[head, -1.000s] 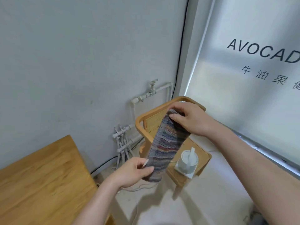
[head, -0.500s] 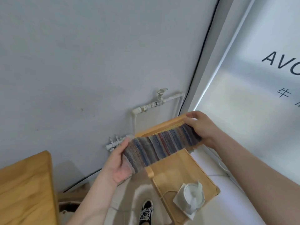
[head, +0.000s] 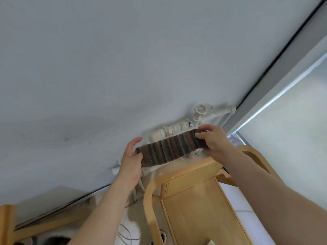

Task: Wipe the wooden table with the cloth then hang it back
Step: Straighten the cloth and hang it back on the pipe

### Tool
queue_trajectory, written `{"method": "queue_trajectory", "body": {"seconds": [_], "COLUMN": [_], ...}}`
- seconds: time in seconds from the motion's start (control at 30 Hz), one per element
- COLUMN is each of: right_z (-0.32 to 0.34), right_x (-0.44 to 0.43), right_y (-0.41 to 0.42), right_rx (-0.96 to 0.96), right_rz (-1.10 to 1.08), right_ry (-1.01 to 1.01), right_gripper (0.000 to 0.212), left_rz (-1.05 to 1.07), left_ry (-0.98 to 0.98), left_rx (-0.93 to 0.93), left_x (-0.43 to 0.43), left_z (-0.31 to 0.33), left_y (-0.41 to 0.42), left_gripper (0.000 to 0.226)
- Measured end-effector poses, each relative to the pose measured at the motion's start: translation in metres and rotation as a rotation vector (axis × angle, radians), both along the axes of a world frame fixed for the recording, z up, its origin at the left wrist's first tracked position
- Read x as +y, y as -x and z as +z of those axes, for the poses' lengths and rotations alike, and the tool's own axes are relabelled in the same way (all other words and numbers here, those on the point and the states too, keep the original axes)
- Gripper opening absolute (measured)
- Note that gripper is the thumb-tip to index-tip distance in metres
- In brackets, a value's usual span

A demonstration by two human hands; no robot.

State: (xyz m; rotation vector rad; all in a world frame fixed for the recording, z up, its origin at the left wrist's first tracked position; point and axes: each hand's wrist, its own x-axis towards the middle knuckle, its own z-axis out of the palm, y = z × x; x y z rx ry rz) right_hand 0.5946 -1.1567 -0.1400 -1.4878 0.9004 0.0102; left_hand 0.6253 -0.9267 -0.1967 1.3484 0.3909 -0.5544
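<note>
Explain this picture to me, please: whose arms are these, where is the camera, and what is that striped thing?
There is no machine here: these are a person's two bare hands. The camera sits on the person's head, looking forward and down. The left hand and right hand each grip one end of a striped cloth, stretched between them in front of a white pipe on the grey wall. Whether it touches the pipe I cannot tell. Below stands a wooden chair.
</note>
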Motion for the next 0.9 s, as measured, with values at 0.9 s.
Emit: {"method": "queue_trajectory", "body": {"seconds": [0.9], "right_z": [-0.151], "right_x": [-0.025], "right_y": [-0.112], "right_rx": [0.214], "right_rz": [0.346], "right_ry": [0.968], "right_gripper": [0.051], "left_rz": [0.117], "left_ry": [-0.545], "left_rx": [-0.080], "left_x": [-0.082], "left_z": [-0.116], "left_y": [-0.089], "left_gripper": [0.028]}}
